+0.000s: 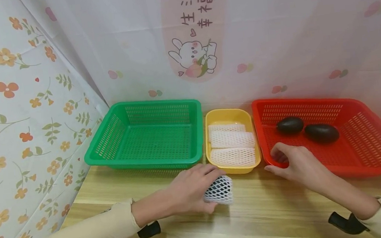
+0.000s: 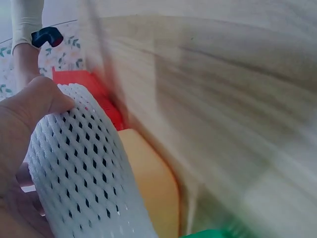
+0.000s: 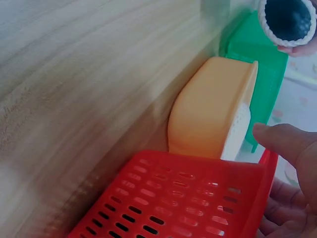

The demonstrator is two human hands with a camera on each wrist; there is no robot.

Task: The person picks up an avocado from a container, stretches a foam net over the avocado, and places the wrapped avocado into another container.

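Though only head view shows 2 bare fruits (image 1: 322,133), left hand (image 1: 194,187) grips mesh sleeve (image 1: 220,191) | right hand (image 1: 301,164), digits parted, at red basket (image 1: 364,172)

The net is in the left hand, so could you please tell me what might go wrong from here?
The net has an open end, so the dark thing inside might slip out if the left hand tilts it.
The right hand is at the red basket; a bump could set the dark fruits rolling.

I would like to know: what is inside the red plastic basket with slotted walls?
Two dark oval fruits lie inside the red plastic basket, towards its back. The right hand covers part of its near left corner; anything hidden there cannot be seen.
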